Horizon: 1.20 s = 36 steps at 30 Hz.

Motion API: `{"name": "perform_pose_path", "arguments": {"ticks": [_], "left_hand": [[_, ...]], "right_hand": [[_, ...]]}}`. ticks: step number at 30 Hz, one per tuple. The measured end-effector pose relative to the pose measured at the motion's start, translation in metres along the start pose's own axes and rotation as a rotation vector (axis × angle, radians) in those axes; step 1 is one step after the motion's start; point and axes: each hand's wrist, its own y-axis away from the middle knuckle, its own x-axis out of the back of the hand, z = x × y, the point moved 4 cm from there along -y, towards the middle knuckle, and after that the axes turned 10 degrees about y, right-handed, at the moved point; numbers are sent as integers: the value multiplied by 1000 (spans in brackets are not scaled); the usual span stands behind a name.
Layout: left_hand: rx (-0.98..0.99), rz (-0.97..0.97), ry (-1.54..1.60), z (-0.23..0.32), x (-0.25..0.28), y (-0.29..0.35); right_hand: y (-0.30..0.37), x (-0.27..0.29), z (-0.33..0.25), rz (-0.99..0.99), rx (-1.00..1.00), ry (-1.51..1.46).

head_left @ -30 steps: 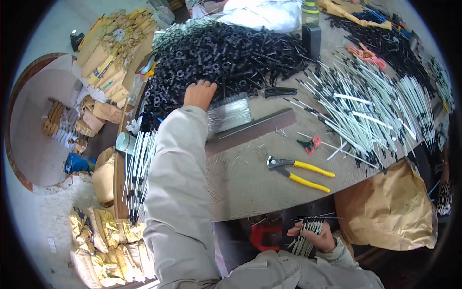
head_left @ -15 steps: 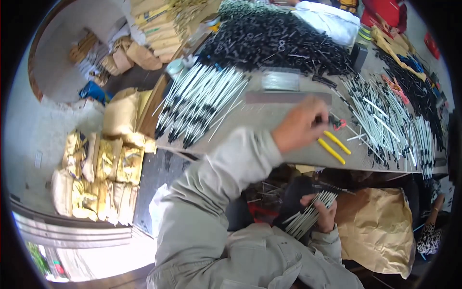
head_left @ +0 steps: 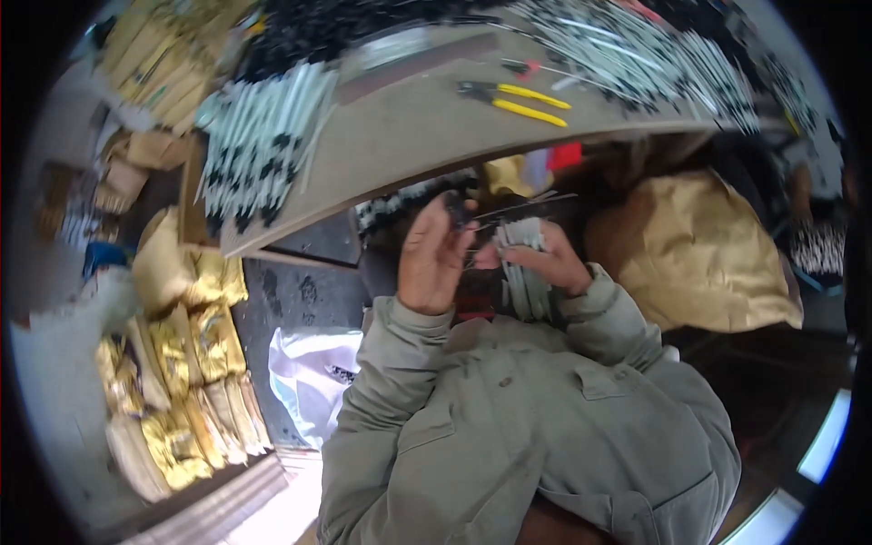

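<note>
My right hand [head_left: 552,261] is closed round a bundle of thin pale rods [head_left: 527,292] at my lap, below the table edge. Just left of it, my left hand [head_left: 429,259] is raised with its fingers curled about a small black object [head_left: 457,211]; blur hides what kind it is. A few thin dark strands [head_left: 536,202] stick out above the bundle, between and beyond the hands. Yellow-handled pliers [head_left: 522,102] lie on the table ahead, apart from both hands.
The table [head_left: 400,136] bears white rods with black ends [head_left: 259,145] at left, more rods [head_left: 627,54] at right and a black heap [head_left: 309,36] behind. A brown paper sack [head_left: 699,254] stands at my right; wrapped packets [head_left: 182,391] and a white bag [head_left: 313,377] lie left.
My left hand has come back from over the table near the pliers to beside the bundle in my right hand. The view has tipped down toward my lap.
</note>
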Motion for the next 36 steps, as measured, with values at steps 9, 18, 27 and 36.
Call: {"name": "perform_pose_path", "arguments": {"ticks": [9,18,27,36], "left_hand": [[44,73,-56,-10,0,-23],[144,147,-67,-13,-2,-39],[189,155,-64,-14,6,-45],[198,42,-112,-15,10,-47]], "right_hand": [[-10,17,5,-23,-29,-161],[-24,19,16,-79,-100,-234],[-28,21,16,-49,-80,-68],[-28,22,21,-41,-101,-117]]}}
